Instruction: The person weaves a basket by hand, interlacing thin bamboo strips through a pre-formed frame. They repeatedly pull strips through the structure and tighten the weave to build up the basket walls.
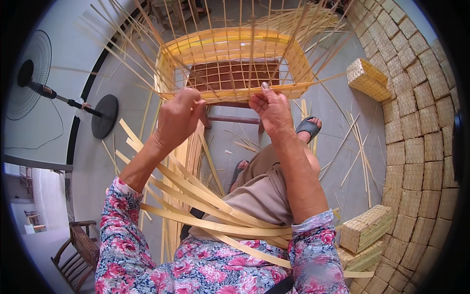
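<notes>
One unfinished bamboo basket (215,38) is sitting above a wooden stool (233,119), its long axis running left to right and its near rim (230,92) facing the lap (259,188). At that rim's left half, the left hand (178,115) is bunching closed, any strip between its fingers being hidden; right of center, the right hand (274,110), about equally near, is gripping the rim between thumb and curled fingers. Bamboo strips (215,224) are lying on the basket's near side.

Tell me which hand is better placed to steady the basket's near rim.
Probably the right hand: its thumb lies over the basket rim. The left hand is curled farther left, its grip unclear.
</notes>
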`<state>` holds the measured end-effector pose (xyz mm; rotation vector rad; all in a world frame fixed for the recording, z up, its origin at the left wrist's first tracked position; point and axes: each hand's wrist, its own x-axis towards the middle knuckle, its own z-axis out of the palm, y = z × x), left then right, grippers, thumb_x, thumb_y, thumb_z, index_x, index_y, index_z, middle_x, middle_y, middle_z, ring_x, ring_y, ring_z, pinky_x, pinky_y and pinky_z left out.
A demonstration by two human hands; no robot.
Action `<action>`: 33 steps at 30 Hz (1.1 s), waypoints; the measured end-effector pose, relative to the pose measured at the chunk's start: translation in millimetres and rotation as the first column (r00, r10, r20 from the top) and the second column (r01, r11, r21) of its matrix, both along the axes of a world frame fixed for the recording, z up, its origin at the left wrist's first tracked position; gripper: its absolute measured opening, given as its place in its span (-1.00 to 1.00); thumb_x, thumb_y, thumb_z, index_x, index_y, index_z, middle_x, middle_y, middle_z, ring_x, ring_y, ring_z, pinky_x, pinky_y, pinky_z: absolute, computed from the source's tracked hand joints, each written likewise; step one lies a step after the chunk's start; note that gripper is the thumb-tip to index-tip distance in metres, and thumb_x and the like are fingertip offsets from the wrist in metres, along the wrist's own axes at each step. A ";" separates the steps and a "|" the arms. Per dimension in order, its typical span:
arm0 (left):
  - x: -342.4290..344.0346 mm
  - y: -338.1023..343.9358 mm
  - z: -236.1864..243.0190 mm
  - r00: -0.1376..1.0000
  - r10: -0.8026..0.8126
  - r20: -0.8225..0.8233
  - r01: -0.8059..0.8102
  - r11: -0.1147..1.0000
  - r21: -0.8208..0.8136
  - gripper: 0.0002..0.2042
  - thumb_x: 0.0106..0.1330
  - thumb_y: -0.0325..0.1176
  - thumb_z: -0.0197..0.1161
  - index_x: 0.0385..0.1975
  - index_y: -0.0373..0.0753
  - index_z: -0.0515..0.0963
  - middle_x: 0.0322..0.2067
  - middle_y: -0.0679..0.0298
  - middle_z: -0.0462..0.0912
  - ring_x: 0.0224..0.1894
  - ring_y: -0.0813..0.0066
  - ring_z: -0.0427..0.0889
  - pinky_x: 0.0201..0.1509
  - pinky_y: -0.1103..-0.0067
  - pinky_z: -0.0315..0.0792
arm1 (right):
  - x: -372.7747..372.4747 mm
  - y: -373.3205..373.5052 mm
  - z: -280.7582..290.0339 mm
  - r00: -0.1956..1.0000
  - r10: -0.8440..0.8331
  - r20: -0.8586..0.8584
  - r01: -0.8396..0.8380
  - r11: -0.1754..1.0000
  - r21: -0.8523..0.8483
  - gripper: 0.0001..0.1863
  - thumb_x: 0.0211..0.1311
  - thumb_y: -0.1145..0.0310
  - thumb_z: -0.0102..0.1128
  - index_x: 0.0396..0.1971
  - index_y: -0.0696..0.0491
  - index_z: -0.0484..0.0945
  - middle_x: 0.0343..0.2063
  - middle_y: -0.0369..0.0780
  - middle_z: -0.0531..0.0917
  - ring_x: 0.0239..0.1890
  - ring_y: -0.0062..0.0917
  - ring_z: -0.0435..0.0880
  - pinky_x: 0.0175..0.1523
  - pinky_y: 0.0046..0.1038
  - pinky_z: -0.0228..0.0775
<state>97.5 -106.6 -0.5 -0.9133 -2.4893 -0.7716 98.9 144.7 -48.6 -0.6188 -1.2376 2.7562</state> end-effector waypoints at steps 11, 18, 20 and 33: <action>-47.1 84.2 -16.6 0.959 -0.168 -0.228 0.141 0.982 -0.128 -0.75 0.19 -0.52 0.29 -0.12 -0.26 0.58 -0.24 0.20 0.58 -0.28 0.20 0.72 -0.28 0.42 0.64 | -3.3 21.5 -7.4 0.978 -0.134 -0.163 0.116 0.986 -0.118 -0.68 0.16 0.71 0.01 -0.07 0.14 0.43 -0.21 -0.11 0.64 -0.17 -0.31 0.69 0.00 -0.27 0.65; -60.4 90.9 -16.0 0.971 -0.207 -0.119 0.229 0.947 0.223 -0.88 0.21 -0.39 0.42 -0.38 -0.21 0.60 -0.38 0.23 0.55 -0.35 0.25 0.65 -0.31 0.42 0.54 | -6.8 37.5 -4.3 0.981 -0.114 -0.159 0.034 0.900 -0.435 -0.84 0.35 0.44 0.18 -0.11 0.08 0.54 -0.20 -0.14 0.72 -0.14 -0.33 0.73 0.02 -0.24 0.65; -64.6 86.2 -11.8 0.971 -0.222 -0.090 0.237 0.939 0.248 -0.86 0.21 -0.38 0.44 -0.38 -0.21 0.59 -0.40 0.24 0.55 -0.37 0.26 0.63 -0.31 0.43 0.53 | -13.7 35.8 1.4 0.974 -0.007 -0.225 -0.089 0.906 -0.413 -0.80 0.38 0.34 0.24 -0.06 0.04 0.57 -0.15 -0.16 0.74 -0.13 -0.40 0.73 0.00 -0.31 0.65; -79.6 80.5 -8.9 0.952 -0.303 -0.054 0.306 0.917 0.257 -0.86 0.22 -0.39 0.42 -0.36 -0.21 0.57 -0.36 0.21 0.52 -0.32 0.22 0.62 -0.28 0.39 0.51 | -10.7 6.0 31.9 0.887 0.226 -0.402 0.102 0.754 0.649 -0.75 0.37 0.28 0.34 -0.11 0.10 0.58 -0.25 -0.33 0.63 -0.23 -0.75 0.53 -0.13 -0.65 0.41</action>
